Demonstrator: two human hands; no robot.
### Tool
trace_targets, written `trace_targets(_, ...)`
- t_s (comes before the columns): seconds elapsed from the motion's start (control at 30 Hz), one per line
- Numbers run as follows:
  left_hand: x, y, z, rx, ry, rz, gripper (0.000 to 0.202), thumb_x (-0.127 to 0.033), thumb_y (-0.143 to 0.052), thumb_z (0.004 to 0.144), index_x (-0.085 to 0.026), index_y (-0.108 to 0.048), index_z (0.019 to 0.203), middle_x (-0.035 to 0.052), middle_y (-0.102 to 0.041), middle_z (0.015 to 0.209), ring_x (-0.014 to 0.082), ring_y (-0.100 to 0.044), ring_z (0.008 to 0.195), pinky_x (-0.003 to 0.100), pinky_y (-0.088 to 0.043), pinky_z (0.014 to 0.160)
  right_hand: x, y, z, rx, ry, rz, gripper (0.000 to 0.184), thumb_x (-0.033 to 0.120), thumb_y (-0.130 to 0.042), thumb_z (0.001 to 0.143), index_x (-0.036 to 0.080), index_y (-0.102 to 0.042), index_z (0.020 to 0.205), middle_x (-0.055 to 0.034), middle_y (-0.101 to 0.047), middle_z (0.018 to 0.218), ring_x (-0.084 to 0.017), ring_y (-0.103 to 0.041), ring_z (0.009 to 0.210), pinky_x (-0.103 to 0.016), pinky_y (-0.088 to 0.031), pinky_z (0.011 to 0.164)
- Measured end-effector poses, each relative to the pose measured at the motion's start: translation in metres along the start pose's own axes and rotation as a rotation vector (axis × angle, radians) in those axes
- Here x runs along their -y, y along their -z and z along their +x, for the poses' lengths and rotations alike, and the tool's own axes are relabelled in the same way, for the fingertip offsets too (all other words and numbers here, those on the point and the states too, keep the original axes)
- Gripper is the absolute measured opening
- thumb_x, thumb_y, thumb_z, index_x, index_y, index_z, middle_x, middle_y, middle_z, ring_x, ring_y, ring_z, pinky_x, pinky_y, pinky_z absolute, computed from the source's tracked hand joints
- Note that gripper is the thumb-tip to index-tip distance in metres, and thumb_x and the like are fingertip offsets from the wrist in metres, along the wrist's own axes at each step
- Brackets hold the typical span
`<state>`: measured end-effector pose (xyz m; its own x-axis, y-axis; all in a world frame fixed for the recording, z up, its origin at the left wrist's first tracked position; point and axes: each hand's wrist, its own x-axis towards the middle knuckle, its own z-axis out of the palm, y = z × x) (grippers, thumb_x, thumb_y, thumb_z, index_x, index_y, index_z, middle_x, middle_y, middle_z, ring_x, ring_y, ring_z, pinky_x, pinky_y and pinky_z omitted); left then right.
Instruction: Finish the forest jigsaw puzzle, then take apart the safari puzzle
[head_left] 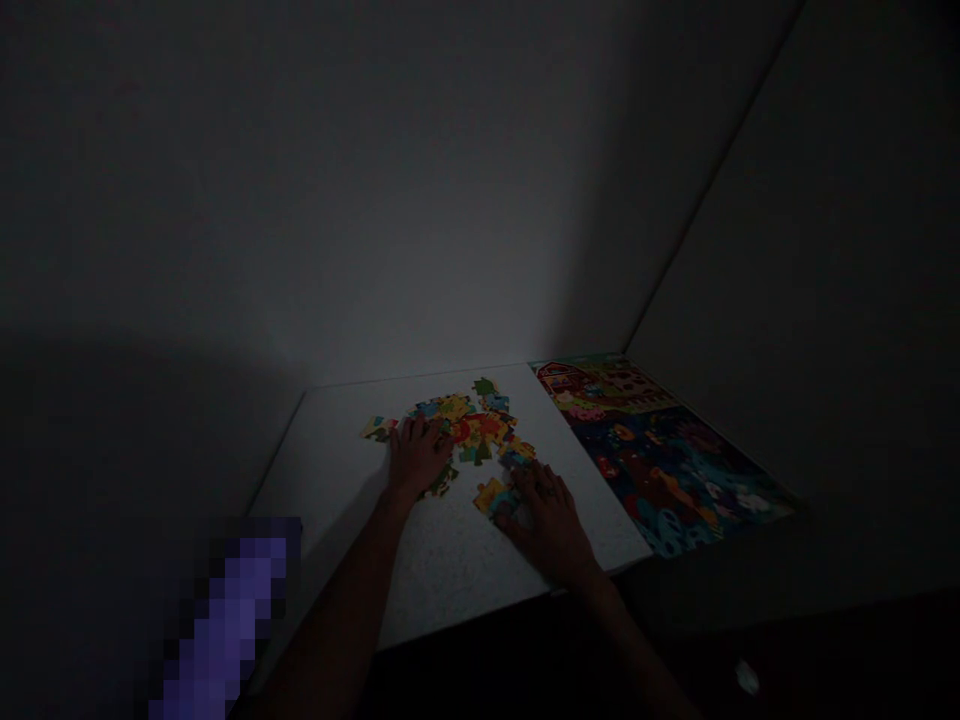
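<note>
A pile of colourful jigsaw pieces (472, 425) lies on a white speckled table (450, 560) in a dark room. My left hand (415, 455) rests flat on the left part of the pile, fingers spread, palm down. My right hand (547, 520) lies flat on the table at the pile's near right side. Its fingertips touch a few loose yellow and blue pieces (495, 495). Neither hand grips a piece.
Two finished picture puzzles (660, 450) lie side by side at the table's right edge, one a farm scene, one a dark blue scene. Plain walls meet in a corner behind the table. A blurred purple patch (217, 620) shows at lower left.
</note>
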<state>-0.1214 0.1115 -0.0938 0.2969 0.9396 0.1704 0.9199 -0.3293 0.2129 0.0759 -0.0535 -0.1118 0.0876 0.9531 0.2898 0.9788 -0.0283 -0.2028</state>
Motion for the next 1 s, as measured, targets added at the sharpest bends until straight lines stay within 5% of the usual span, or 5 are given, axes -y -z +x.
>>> trace_targets(1.0,-0.0044,0.0088,-0.0069,0.066,0.022,0.002,0.055,-0.049,-0.04,0.099,-0.025,-0.046,0.148,0.0133,-0.036,0.159,0.0344,-0.029,0.148,0.054,-0.02,0.12,-0.003,-0.0017,-0.0002,-0.033,0.019,0.005,0.067,0.061,-0.06,0.087,0.023,-0.053,0.142,-0.0175,-0.041,0.155,-0.037,-0.035,0.145,-0.059,-0.034,0.114)
